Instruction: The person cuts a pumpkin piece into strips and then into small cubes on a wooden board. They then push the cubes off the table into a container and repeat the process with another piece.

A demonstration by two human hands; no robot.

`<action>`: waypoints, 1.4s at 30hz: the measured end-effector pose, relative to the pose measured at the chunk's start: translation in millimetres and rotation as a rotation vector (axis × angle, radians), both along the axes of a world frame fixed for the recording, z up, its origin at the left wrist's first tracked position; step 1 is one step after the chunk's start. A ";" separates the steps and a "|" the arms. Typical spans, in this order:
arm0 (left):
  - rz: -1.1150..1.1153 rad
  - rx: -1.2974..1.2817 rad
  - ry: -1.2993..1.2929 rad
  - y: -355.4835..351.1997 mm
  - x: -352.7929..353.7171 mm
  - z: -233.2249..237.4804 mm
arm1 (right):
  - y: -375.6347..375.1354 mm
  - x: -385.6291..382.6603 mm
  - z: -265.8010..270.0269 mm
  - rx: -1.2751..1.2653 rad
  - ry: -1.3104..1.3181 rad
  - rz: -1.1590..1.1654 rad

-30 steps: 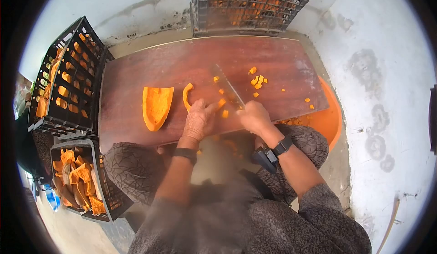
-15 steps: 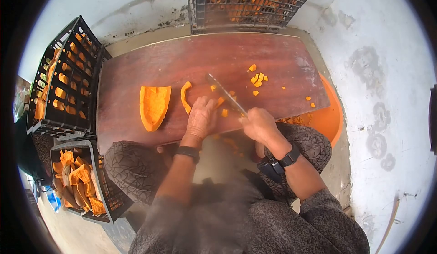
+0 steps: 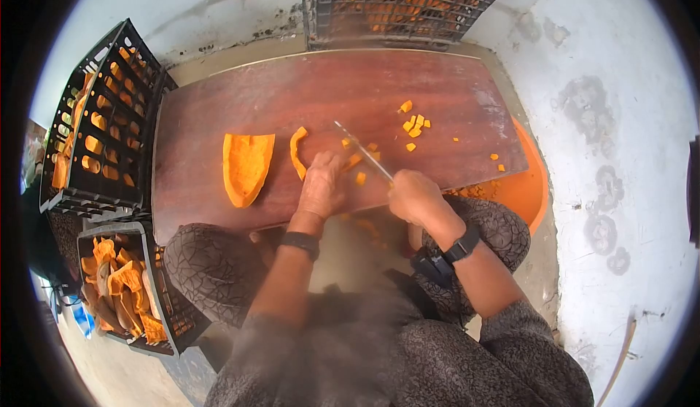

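My right hand [image 3: 417,199] is closed around the handle of a knife [image 3: 362,149], whose blade slants up and left above the reddish-brown board [image 3: 219,108]. Close by, my left hand [image 3: 321,182] has its fingers bent down on a pumpkin strip [image 3: 353,161], which shows just left of the blade. Some cut pieces lie around the blade, among them a pumpkin cube [image 3: 361,179]. A curved pumpkin slice [image 3: 297,152] rests left of my left fingers. Farther left is a large hollowed pumpkin piece [image 3: 248,170]. Several small cubes [image 3: 415,126] lie right of the knife.
An orange basin [image 3: 538,181] with cut pieces sits under the board's right end. Black crates of pumpkin stand at the left [image 3: 102,130], lower left [image 3: 149,235] and back [image 3: 401,13]. My knees flank the board's near edge. A white wall [image 3: 620,79] rises at right.
My right hand and the knife have shifted very slightly to the right. My left hand stays on the strip, and the loose pumpkin pieces look unchanged.
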State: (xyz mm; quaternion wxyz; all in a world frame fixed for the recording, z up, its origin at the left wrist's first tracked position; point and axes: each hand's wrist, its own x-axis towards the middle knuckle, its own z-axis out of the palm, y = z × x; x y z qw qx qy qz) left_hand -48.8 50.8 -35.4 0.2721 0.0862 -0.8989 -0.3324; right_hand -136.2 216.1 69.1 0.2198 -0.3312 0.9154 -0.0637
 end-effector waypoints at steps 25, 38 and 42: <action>-0.002 0.037 0.032 3.0 4.1 -7.7 | -7.7 -4.3 -11.5 -0.219 0.039 -0.077; -0.003 0.018 0.056 5.5 -0.1 -1.6 | 4.7 10.0 2.2 -0.143 -0.034 -0.071; -0.008 0.017 0.034 5.6 -1.2 -2.9 | 5.6 15.4 5.6 -0.144 0.000 -0.062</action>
